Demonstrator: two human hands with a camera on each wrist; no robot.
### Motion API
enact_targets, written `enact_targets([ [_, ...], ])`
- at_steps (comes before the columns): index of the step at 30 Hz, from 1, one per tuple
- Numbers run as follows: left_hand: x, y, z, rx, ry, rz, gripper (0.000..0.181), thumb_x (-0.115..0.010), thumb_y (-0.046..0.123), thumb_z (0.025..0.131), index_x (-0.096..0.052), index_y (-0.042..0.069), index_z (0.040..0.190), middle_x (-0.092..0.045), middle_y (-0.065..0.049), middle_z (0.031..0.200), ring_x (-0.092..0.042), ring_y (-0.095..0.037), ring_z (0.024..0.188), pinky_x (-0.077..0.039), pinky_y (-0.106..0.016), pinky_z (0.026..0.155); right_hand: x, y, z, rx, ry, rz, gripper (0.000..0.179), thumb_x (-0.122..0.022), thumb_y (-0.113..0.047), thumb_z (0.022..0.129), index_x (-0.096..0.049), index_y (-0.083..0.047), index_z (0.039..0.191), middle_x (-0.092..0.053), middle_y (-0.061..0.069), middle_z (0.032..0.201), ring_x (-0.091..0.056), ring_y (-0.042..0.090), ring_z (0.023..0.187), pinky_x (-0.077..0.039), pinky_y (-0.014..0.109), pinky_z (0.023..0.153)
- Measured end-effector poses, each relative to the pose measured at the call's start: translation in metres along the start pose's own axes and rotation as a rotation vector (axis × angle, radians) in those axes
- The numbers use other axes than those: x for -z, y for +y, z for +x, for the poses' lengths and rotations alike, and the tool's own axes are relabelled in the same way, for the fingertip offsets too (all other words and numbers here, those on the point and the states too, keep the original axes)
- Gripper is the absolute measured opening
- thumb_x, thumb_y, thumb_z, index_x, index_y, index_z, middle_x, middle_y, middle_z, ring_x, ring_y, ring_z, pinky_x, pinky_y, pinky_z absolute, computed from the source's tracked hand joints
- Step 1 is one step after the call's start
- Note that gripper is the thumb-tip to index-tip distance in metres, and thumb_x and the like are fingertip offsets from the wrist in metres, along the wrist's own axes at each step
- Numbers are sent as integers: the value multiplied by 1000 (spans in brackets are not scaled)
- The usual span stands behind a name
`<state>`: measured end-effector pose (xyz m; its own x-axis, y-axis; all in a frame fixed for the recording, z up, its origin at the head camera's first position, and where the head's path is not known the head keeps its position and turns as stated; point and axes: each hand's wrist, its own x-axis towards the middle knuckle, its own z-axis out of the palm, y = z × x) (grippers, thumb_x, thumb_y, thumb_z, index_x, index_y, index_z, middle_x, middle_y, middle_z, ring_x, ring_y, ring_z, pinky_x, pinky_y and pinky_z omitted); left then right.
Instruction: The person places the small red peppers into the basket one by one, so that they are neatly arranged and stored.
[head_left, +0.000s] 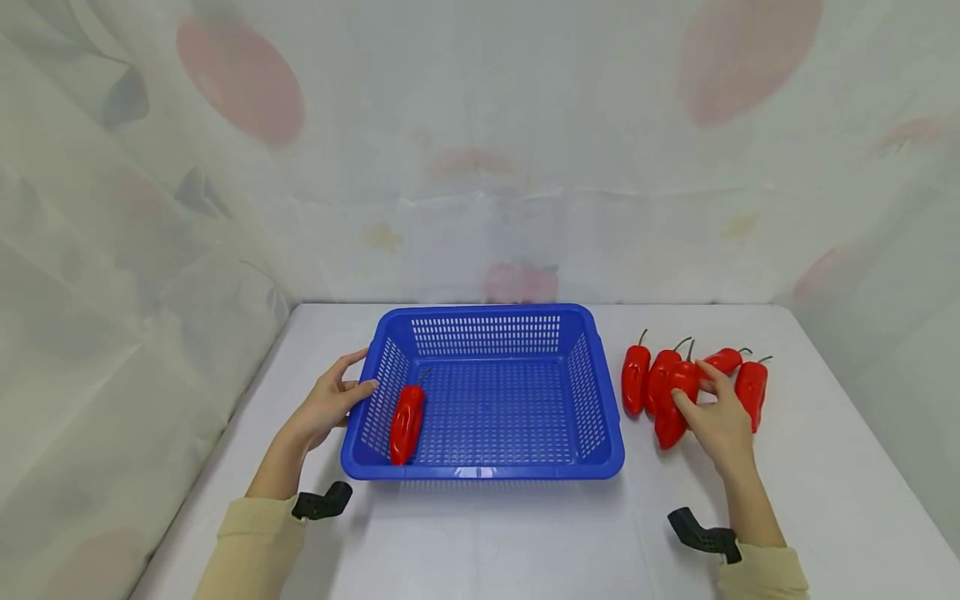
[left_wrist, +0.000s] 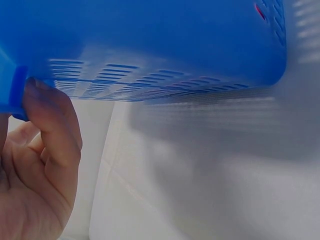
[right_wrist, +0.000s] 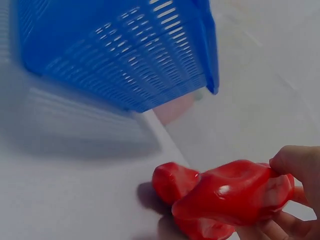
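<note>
A blue plastic basket (head_left: 480, 473) with slotted walls stands in the middle of the table, one red pepper (head_left: 407, 425) lying inside at its left. My left hand (head_left: 330, 402) grips the basket's left rim, thumb on top and fingers beneath, as the left wrist view also shows. To the right of the basket, my right hand (head_left: 720, 417) pinches a red pepper (right_wrist: 230, 192) near its stem end, between thumb and fingers. That pepper overlaps another red pepper (head_left: 660, 377) behind it in the head view.
Further red peppers lie around the right hand: one (head_left: 635, 382) nearest the basket, one (head_left: 723, 360) behind the fingers, one (head_left: 752, 392) to the right. The white table (head_left: 525, 542) meets a patterned cloth backdrop (head_left: 480, 233) at the back, with cloth on both sides.
</note>
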<state>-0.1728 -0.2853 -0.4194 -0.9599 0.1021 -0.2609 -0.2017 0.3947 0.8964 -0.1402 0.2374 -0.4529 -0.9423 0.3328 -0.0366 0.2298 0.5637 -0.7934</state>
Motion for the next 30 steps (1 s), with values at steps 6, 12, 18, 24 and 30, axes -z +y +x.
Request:
enact_targets([
  [6,0,0,0,4,2,1,69,-57,29,91,-17,25,147,-56,-27,116,-68,-29,83,-56,-46,65,1,-6,10,67,-9,-5,69,-60,-39,86,-29,-17,144,-47,25,125,-55,27,83,-56,39,60],
  [12,0,0,0,2,0,2,70,-57,29,91,-16,24,147,-56,-28,116,-68,-29,83,-56,-46,65,-6,14,39,174,2,-10,73,-61,-48,83,-25,-31,145,-48,24,127,-61,19,72,-52,45,47],
  [18,0,0,0,3,0,5,70,-58,30,91,-16,25,147,-55,-28,117,-68,-30,83,-56,-46,65,4,-16,35,254,-2,-9,70,-60,-38,86,-26,-25,145,-47,27,127,-59,25,79,-53,38,47],
  [24,0,-1,0,1,2,13,71,-58,31,90,-16,25,147,-55,-28,116,-68,-29,83,-56,-46,65,16,-59,18,306,-79,14,67,-57,-29,90,-23,-14,146,-44,29,129,-59,35,87,-50,17,52],
  [30,1,-1,0,3,-5,-7,71,-58,30,90,-16,25,147,-55,-28,116,-67,-30,83,-56,-46,66,15,-77,21,319,-132,6,68,-58,-28,90,-22,-17,146,-43,26,131,-59,33,89,-55,30,56],
])
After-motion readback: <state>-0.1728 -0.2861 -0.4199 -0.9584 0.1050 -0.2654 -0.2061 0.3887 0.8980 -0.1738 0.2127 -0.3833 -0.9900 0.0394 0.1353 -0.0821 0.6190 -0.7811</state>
